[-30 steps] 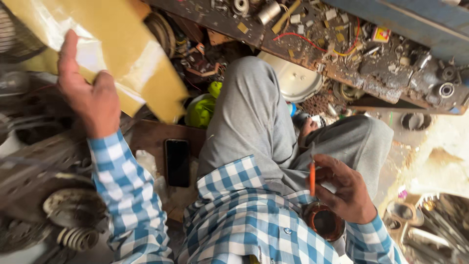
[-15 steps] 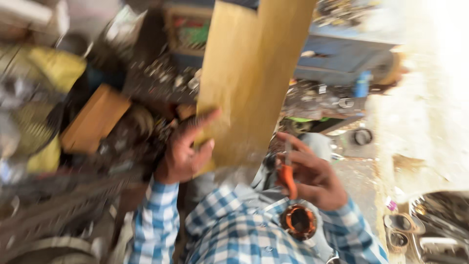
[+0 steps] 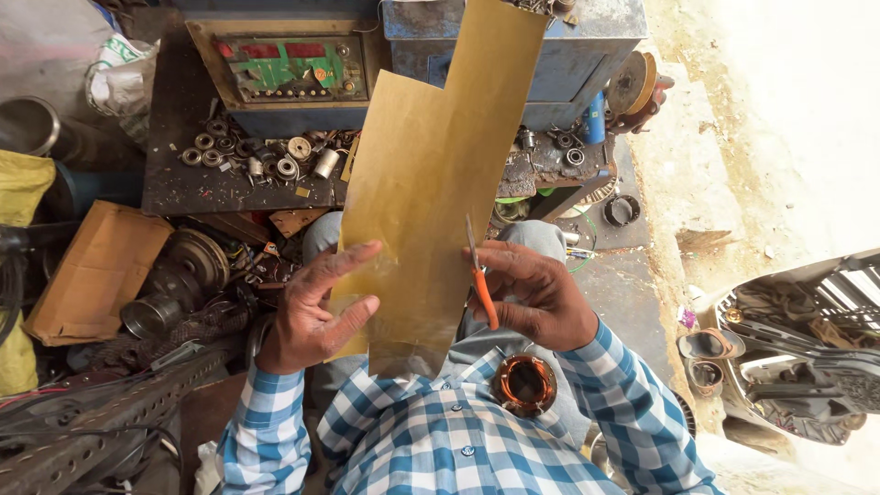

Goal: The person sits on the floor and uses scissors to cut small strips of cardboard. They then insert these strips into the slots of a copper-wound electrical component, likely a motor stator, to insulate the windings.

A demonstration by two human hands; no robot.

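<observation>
Paper, one yellowish-tan sheet [image 3: 440, 174] with a stepped outline, stands upright between the two hands and rises well above them toward the blue machine [image 3: 513, 41] beyond. The left hand [image 3: 312, 316] pinches the sheet's lower left edge, thumb across the front face and the other fingers spread along and behind it. The right hand [image 3: 536, 298] is closed around one pair of orange-handled scissors [image 3: 479, 275], whose blades point upward and touch the sheet's right edge.

By the look of it, this is the moment of starting a cut into the sheet: the blades are at the edge, but I cannot tell whether they are parted or have bitten in. A next snip would seem to call for the left hand to keep the sheet taut and flat while the blades are lined up with the intended line.

Just below the right wrist, against the checked shirt, sits one copper-wound motor coil [image 3: 524, 383]. Beyond the left hand lies a dark bench [image 3: 174, 183] scattered with small bearings and rings [image 3: 257, 156], too many and too small to count surely. One flat cardboard piece [image 3: 92, 270] lies far out to the left.
</observation>
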